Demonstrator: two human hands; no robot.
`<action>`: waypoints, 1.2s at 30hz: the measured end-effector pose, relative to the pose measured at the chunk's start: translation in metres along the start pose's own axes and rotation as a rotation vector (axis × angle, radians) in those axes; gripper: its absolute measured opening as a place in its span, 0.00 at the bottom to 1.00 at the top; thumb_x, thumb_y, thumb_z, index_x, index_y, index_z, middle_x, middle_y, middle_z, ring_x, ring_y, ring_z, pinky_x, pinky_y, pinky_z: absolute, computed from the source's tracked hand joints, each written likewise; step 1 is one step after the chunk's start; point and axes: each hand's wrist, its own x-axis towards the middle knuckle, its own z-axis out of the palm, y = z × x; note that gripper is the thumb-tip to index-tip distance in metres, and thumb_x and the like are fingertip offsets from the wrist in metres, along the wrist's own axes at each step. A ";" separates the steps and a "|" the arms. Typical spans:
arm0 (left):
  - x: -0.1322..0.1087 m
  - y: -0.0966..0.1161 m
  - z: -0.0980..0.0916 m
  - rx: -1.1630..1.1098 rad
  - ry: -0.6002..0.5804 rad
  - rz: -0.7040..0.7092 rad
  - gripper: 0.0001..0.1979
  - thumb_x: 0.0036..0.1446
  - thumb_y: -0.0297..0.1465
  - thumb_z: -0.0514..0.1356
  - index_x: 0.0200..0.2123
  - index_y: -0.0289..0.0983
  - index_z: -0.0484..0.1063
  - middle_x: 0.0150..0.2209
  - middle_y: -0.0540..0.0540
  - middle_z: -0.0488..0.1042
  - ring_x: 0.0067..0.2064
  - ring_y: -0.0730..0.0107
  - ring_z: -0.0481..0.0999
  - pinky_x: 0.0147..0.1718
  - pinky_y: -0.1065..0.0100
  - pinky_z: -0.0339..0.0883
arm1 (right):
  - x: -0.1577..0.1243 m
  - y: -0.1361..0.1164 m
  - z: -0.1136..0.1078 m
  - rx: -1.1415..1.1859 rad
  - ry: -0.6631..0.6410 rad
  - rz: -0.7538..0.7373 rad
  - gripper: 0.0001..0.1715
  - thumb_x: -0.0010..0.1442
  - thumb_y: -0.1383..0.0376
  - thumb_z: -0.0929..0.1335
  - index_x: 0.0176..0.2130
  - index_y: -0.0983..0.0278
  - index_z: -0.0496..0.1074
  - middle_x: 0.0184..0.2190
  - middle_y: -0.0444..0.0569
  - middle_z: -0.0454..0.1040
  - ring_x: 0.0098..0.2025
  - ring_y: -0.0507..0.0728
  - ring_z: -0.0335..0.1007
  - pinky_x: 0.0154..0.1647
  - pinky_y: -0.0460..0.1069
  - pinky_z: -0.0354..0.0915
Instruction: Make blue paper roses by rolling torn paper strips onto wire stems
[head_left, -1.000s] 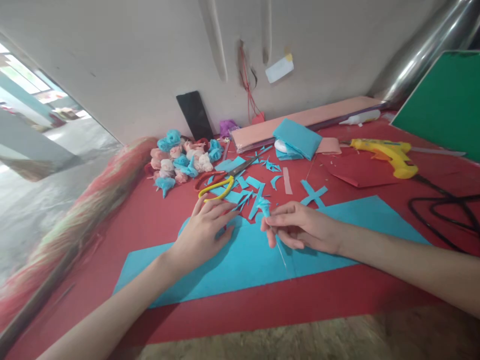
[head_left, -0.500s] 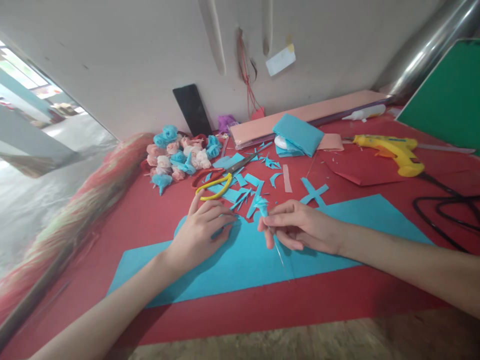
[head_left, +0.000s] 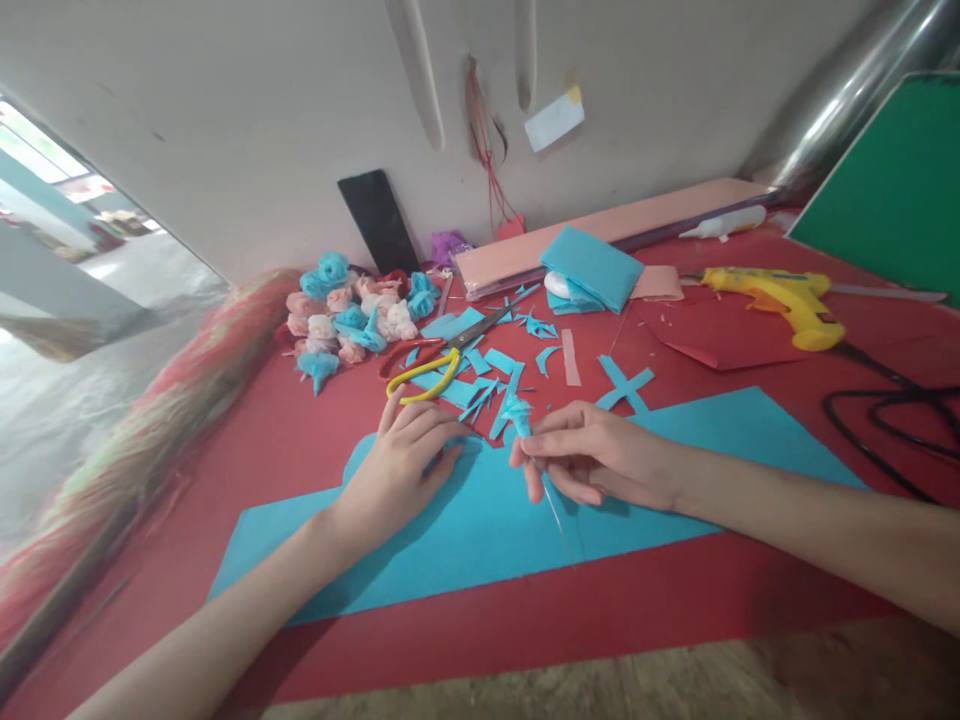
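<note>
Item held: a small light-blue paper bud (head_left: 517, 412) on a thin pale stem (head_left: 553, 508). The bud is narrow at its base and flares at the top into ragged, uneven points. Its material appears thin and creased; finer folds are too blurred to describe. The stem is slender and nearly straight, slanting down and to the right from the fingers; its lower end is faint against the paper.

Location: above the middle of a long light-blue sheet (head_left: 465, 560), whose upper edge is irregular. The sheet lies on a red surface (head_left: 480, 645).

The right hand (head_left: 570, 455) is closed in a pinch on the bud's base and stem, thumb against fingers. The left hand (head_left: 409, 465) lies palm down on the sheet, open, its fingers loosely bent and apart from the bud.

Adjacent: blue paper scraps (head_left: 495, 385), irregular in cut, lie just beyond the bud. Scissors (head_left: 435, 370) with one red and one yellow handle rest among them. To their left is a cluster of paper flowers (head_left: 360, 315) in blue, pink and white. A yellow glue gun (head_left: 780, 298) lies on its side at right.
</note>
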 end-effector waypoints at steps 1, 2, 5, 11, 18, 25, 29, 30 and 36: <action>0.001 -0.001 0.001 -0.002 0.006 -0.005 0.07 0.62 0.27 0.54 0.41 0.38 0.71 0.39 0.46 0.76 0.45 0.61 0.71 0.57 0.48 0.52 | 0.000 0.000 0.000 -0.001 -0.002 0.000 0.11 0.53 0.62 0.71 0.28 0.70 0.77 0.21 0.47 0.78 0.11 0.43 0.58 0.10 0.41 0.50; 0.001 -0.002 0.003 -0.006 0.015 -0.010 0.06 0.62 0.27 0.54 0.40 0.39 0.71 0.38 0.46 0.76 0.45 0.62 0.71 0.57 0.49 0.52 | 0.000 0.001 -0.001 -0.001 -0.003 -0.001 0.11 0.54 0.63 0.70 0.28 0.70 0.77 0.21 0.47 0.78 0.11 0.43 0.59 0.10 0.41 0.49; 0.003 -0.004 0.005 -0.024 0.051 -0.022 0.06 0.63 0.28 0.54 0.37 0.39 0.71 0.36 0.48 0.77 0.44 0.63 0.71 0.58 0.49 0.51 | 0.001 0.002 -0.001 0.002 -0.005 -0.003 0.10 0.54 0.64 0.70 0.28 0.70 0.76 0.22 0.47 0.78 0.11 0.43 0.59 0.10 0.41 0.47; 0.005 0.003 -0.001 -0.102 0.078 -0.075 0.07 0.62 0.26 0.53 0.34 0.39 0.69 0.34 0.49 0.77 0.42 0.65 0.73 0.59 0.49 0.50 | 0.001 0.002 -0.001 -0.001 -0.006 -0.005 0.11 0.53 0.63 0.70 0.28 0.70 0.76 0.22 0.47 0.78 0.11 0.43 0.59 0.10 0.41 0.47; 0.008 0.003 -0.008 -0.246 0.019 -0.165 0.02 0.57 0.31 0.60 0.35 0.39 0.71 0.33 0.49 0.77 0.37 0.66 0.75 0.44 0.61 0.68 | 0.000 0.001 0.000 -0.005 0.002 0.001 0.11 0.53 0.62 0.71 0.27 0.69 0.76 0.21 0.47 0.78 0.11 0.43 0.59 0.10 0.41 0.49; 0.009 0.000 -0.014 -0.264 -0.013 -0.202 0.03 0.56 0.30 0.60 0.31 0.40 0.73 0.31 0.49 0.77 0.37 0.65 0.74 0.51 0.53 0.62 | 0.000 0.000 0.000 0.000 0.002 0.006 0.11 0.52 0.62 0.71 0.27 0.69 0.76 0.21 0.47 0.78 0.11 0.43 0.59 0.10 0.41 0.49; 0.010 0.001 -0.016 -0.271 -0.004 -0.237 0.03 0.58 0.28 0.56 0.31 0.39 0.69 0.31 0.50 0.76 0.34 0.68 0.74 0.50 0.55 0.63 | 0.000 0.001 0.000 -0.001 0.002 0.006 0.11 0.53 0.62 0.70 0.27 0.70 0.76 0.21 0.47 0.78 0.10 0.43 0.59 0.10 0.41 0.49; 0.010 0.001 -0.015 -0.274 -0.002 -0.251 0.03 0.58 0.29 0.56 0.32 0.38 0.68 0.31 0.50 0.75 0.33 0.68 0.74 0.48 0.56 0.65 | 0.000 0.001 0.000 -0.003 0.004 0.004 0.11 0.53 0.62 0.70 0.27 0.70 0.76 0.21 0.47 0.78 0.10 0.43 0.59 0.10 0.41 0.49; 0.009 -0.001 -0.015 -0.275 0.000 -0.310 0.05 0.62 0.32 0.52 0.33 0.39 0.63 0.30 0.49 0.72 0.31 0.69 0.73 0.32 0.66 0.69 | 0.001 0.000 0.000 -0.018 0.013 0.004 0.11 0.53 0.63 0.70 0.27 0.70 0.76 0.21 0.47 0.78 0.10 0.42 0.58 0.11 0.41 0.48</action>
